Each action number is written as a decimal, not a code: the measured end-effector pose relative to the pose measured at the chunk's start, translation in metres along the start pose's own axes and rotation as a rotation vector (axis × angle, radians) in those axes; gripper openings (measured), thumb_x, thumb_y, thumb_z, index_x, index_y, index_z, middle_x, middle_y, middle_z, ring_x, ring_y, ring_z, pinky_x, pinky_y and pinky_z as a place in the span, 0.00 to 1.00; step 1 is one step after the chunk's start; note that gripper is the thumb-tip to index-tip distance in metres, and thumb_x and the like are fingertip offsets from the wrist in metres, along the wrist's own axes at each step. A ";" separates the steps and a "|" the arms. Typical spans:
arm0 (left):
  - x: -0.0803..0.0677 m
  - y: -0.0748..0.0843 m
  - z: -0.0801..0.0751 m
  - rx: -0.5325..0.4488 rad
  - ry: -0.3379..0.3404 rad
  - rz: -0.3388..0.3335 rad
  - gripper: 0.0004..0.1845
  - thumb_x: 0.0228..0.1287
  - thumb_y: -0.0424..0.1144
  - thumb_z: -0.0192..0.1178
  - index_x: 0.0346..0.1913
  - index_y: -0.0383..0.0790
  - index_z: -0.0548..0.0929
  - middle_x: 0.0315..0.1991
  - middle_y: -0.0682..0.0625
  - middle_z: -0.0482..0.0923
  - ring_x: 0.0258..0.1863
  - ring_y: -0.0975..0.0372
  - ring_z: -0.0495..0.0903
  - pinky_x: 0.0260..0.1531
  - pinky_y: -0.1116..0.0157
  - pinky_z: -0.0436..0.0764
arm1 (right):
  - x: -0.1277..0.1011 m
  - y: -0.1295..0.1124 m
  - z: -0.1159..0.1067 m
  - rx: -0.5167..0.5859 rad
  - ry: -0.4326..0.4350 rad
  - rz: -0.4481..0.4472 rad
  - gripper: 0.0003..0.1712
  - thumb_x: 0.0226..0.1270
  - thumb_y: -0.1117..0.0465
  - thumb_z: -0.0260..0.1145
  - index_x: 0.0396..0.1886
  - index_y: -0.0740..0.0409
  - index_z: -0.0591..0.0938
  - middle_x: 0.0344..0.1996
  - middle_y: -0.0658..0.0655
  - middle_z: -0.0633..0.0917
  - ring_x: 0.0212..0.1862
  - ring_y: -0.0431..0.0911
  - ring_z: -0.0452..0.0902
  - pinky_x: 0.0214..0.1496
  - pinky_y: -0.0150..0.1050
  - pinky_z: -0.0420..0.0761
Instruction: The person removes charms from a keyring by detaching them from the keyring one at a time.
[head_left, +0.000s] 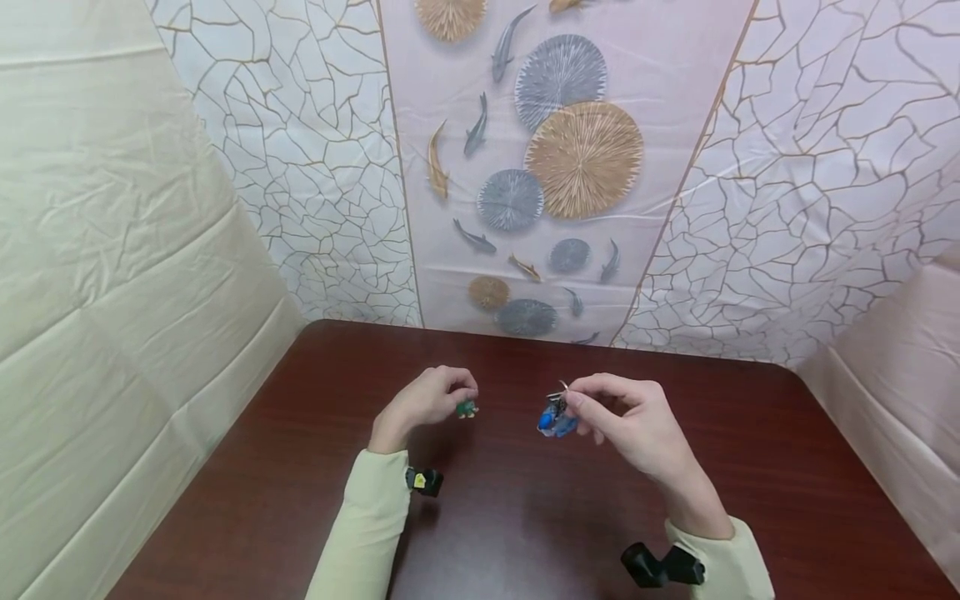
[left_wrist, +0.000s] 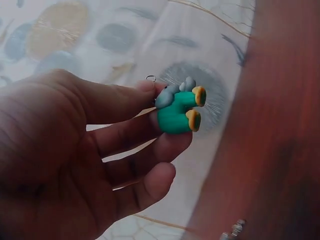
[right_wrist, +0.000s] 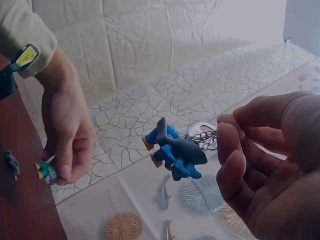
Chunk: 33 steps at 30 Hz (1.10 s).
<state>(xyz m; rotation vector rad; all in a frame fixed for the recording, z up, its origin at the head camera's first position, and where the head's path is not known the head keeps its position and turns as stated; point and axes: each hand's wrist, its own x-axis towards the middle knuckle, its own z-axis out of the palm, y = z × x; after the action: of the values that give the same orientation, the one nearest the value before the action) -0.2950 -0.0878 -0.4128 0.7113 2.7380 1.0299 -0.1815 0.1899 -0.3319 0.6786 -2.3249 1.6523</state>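
My left hand (head_left: 431, 396) pinches a small green figurine charm (left_wrist: 175, 112) between thumb and fingers. The charm has grey parts, two green legs with orange-yellow feet, and a little metal loop at its top. To the right, my right hand (head_left: 633, 417) holds a keychain (right_wrist: 182, 150) by its metal end, between thumb and forefinger. A dark grey shark-shaped piece and blue pieces with orange tips hang from its dark chain (right_wrist: 205, 137). Both hands are held above the dark red-brown table (head_left: 495, 517), apart from each other.
A small grey-blue item (right_wrist: 12, 162) with a metal end shows at the left edge of the right wrist view, against the table. Patterned cloth (head_left: 525, 167) hangs behind the table. Plain pale cloth (head_left: 112, 250) hangs at the left. Each sleeve carries a black wrist device (head_left: 427, 482).
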 end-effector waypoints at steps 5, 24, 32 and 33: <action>0.007 -0.015 0.011 0.048 -0.016 -0.038 0.08 0.72 0.40 0.56 0.39 0.45 0.85 0.28 0.57 0.82 0.28 0.65 0.78 0.36 0.66 0.76 | 0.001 0.002 -0.001 -0.010 -0.017 0.012 0.04 0.65 0.66 0.67 0.39 0.61 0.85 0.21 0.57 0.84 0.19 0.40 0.76 0.21 0.37 0.79; 0.016 -0.033 0.029 0.115 -0.099 -0.120 0.07 0.72 0.40 0.56 0.37 0.47 0.84 0.28 0.55 0.80 0.28 0.64 0.76 0.34 0.65 0.75 | 0.003 0.006 0.000 -0.033 -0.071 0.037 0.03 0.67 0.64 0.66 0.37 0.59 0.84 0.20 0.56 0.84 0.19 0.43 0.76 0.21 0.39 0.79; 0.018 -0.025 0.025 0.112 -0.068 -0.132 0.09 0.73 0.43 0.54 0.46 0.47 0.83 0.35 0.54 0.81 0.31 0.63 0.77 0.36 0.63 0.77 | 0.004 0.006 -0.002 -0.051 -0.063 0.040 0.03 0.67 0.63 0.66 0.37 0.58 0.85 0.20 0.57 0.84 0.19 0.42 0.76 0.21 0.37 0.78; 0.018 -0.023 0.024 0.112 -0.062 -0.129 0.09 0.73 0.43 0.54 0.46 0.47 0.83 0.35 0.54 0.82 0.31 0.63 0.77 0.36 0.63 0.77 | 0.004 0.006 -0.002 -0.053 -0.062 0.039 0.03 0.67 0.63 0.66 0.37 0.58 0.85 0.21 0.57 0.84 0.19 0.42 0.76 0.21 0.38 0.79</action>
<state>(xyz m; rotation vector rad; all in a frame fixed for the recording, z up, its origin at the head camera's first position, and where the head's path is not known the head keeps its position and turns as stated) -0.3127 -0.0803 -0.4452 0.5633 2.7636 0.8205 -0.1877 0.1928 -0.3346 0.6867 -2.4307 1.6015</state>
